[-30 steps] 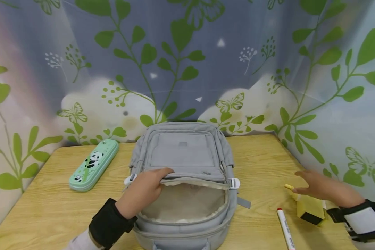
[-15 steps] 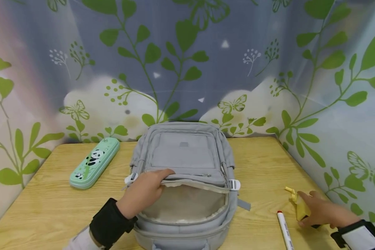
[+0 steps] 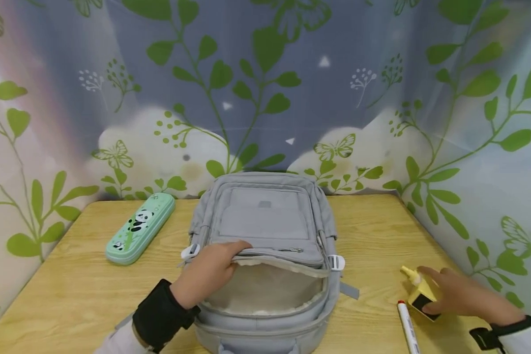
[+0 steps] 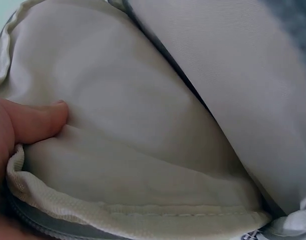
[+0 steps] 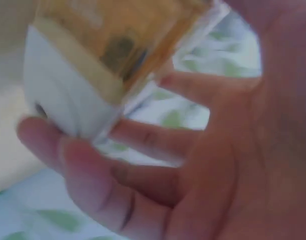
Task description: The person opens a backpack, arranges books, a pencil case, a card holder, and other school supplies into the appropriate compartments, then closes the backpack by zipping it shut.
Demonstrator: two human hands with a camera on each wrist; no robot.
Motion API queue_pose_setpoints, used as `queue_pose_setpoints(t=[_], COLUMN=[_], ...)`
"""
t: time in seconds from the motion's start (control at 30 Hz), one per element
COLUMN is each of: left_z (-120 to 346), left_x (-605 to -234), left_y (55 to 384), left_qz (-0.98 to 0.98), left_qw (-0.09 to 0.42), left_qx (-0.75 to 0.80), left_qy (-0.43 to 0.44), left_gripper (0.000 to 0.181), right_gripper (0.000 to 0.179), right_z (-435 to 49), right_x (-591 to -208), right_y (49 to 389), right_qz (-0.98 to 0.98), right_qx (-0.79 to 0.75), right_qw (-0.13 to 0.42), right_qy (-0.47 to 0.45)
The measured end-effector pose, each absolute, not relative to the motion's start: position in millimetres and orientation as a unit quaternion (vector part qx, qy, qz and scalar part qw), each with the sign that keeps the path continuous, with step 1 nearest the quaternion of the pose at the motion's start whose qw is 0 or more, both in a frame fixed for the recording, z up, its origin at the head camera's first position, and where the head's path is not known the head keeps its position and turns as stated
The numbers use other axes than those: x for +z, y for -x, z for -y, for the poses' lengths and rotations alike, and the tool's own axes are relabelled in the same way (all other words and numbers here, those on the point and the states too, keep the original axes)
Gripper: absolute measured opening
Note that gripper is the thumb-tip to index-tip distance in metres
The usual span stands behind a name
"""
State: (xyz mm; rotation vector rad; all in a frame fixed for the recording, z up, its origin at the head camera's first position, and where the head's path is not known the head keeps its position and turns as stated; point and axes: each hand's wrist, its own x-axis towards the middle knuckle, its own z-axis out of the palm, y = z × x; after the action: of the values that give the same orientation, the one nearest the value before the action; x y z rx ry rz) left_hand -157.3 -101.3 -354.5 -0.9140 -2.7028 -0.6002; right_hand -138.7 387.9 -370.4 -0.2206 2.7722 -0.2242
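A grey backpack (image 3: 263, 221) lies on the wooden table with one compartment unzipped, its beige lining (image 4: 127, 110) showing. My left hand (image 3: 212, 270) pinches the upper edge of that opening. In the left wrist view the thumb (image 4: 40, 122) presses on the lining inside, while the other fingers are mostly hidden. Over on the right, my right hand (image 3: 464, 297) grips a yellow box-shaped bottle (image 3: 418, 292) with a yellow nozzle and a black patch. The right wrist view, blurred, has the bottle (image 5: 107, 45) tilted between thumb and fingers, its lower part whitish.
A white marker (image 3: 408, 327) with a red end lies left of the right hand. The green panda pencil case (image 3: 140, 228) rests left of the backpack. A leaf-patterned curtain (image 3: 265, 98) stands behind the table and along its sides.
My right hand has come down onto the yellow bottle and taken hold of it, tilting it. The left hand keeps its grip on the backpack's edge. The view has shifted slightly.
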Motion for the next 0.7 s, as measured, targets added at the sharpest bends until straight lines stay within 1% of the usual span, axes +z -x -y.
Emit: queue_pose_setpoints(t=[0.03, 0.13, 0.23, 0.3, 0.37, 0.43, 0.57, 0.6, 0.7], left_z=[101, 98, 96, 95, 93, 90, 84, 82, 77], left_x=[-354, -350, -343, -336, -328, -320, -306, -303, -294], left_y=[158, 161, 165, 167, 169, 170, 169, 169, 169], left_qz=[0.92, 0.92, 0.924, 0.926, 0.927, 0.926, 0.921, 0.92, 0.915], left_qw=[0.11, 0.096, 0.078, 0.068, 0.069, 0.074, 0.111, 0.117, 0.136], left_qx=[-0.206, -0.211, -0.216, -0.224, -0.233, -0.246, -0.263, -0.267, -0.272], left_qy=[0.315, 0.317, 0.306, 0.295, 0.285, 0.276, 0.266, 0.264, 0.264], left_gripper=[0.038, 0.037, 0.036, 0.035, 0.035, 0.035, 0.037, 0.038, 0.04], right_gripper=[0.09, 0.091, 0.088, 0.085, 0.082, 0.081, 0.079, 0.079, 0.081], right_z=[-381, -353, -321, -299, -278, -257, -211, -199, -166], right_x=[-363, -340, -320, -311, -307, -304, -307, -308, -317], right_y=[136, 126, 117, 112, 110, 110, 124, 129, 149], right_qz=[-0.977, -0.964, -0.93, -0.906, -0.89, -0.887, -0.905, -0.911, -0.916], right_qx=[-0.085, -0.122, -0.178, -0.199, -0.199, -0.183, -0.131, -0.114, -0.065], right_qw=[0.175, 0.181, 0.205, 0.222, 0.223, 0.219, 0.165, 0.143, 0.049], right_qy=[0.087, 0.151, 0.248, 0.302, 0.346, 0.362, 0.369, 0.37, 0.393])
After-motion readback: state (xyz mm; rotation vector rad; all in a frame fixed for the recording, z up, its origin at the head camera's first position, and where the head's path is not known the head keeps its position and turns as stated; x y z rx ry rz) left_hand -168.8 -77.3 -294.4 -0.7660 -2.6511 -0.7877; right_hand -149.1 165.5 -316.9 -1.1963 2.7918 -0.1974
